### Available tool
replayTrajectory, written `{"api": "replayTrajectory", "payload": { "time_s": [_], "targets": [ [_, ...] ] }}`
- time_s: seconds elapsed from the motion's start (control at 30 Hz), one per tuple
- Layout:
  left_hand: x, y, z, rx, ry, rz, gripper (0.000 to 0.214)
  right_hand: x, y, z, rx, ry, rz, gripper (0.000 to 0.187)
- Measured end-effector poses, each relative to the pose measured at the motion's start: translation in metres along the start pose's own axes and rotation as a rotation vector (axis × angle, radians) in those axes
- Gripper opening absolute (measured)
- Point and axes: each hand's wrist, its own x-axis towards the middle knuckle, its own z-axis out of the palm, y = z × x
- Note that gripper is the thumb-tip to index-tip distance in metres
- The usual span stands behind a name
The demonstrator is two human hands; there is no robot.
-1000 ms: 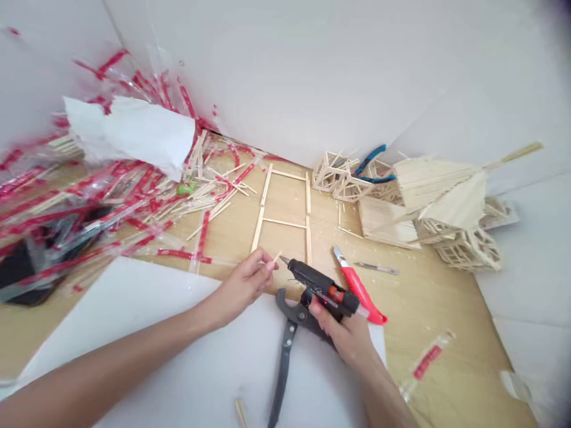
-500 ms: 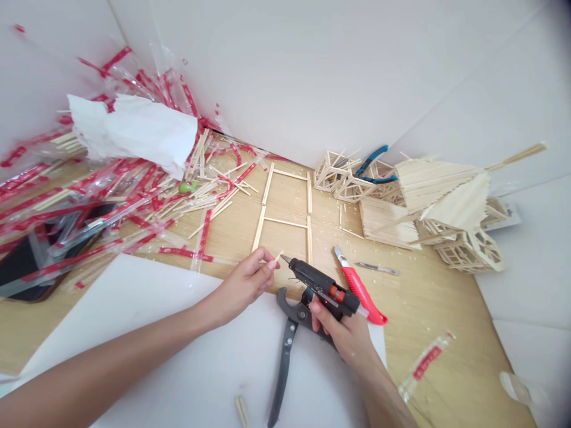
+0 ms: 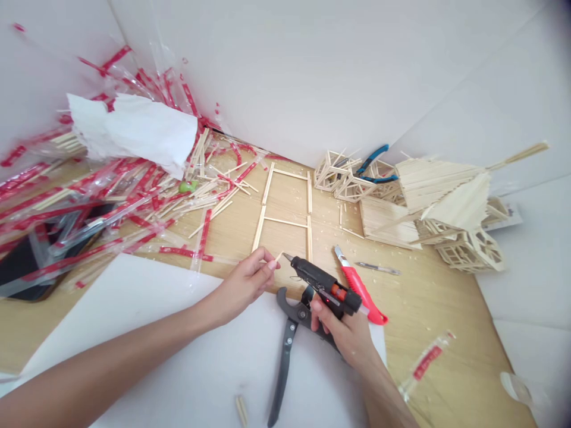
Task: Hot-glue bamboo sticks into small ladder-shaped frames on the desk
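My left hand pinches a short wooden stick just below a ladder-like frame of sticks lying on the wooden table. My right hand grips a black hot glue gun. Its nozzle points left and almost touches the tip of the stick. Under the right hand lie black cutters on a white sheet.
A red utility knife and a small blade lie right of the gun. Stick models and stacked sticks with blue pliers fill the back right. Red-and-clear wrappers, loose sticks and white paper crowd the left. White walls close in behind.
The glue gun's nozzle has crept a little closer to the stick's tip. The view shifted slightly between the earliest frame and now; the hands otherwise hold still.
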Motion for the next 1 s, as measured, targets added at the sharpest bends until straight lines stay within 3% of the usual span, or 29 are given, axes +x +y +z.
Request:
{"api": "replayTrajectory", "payload": {
  "time_s": [1.0],
  "targets": [
    [-0.001, 0.0022, 0.0006, -0.004, -0.008, -0.016, 0.031, 0.0008, -0.0024, -0.0003, 0.054, -0.019, -0.014, 0.028]
  ]
}}
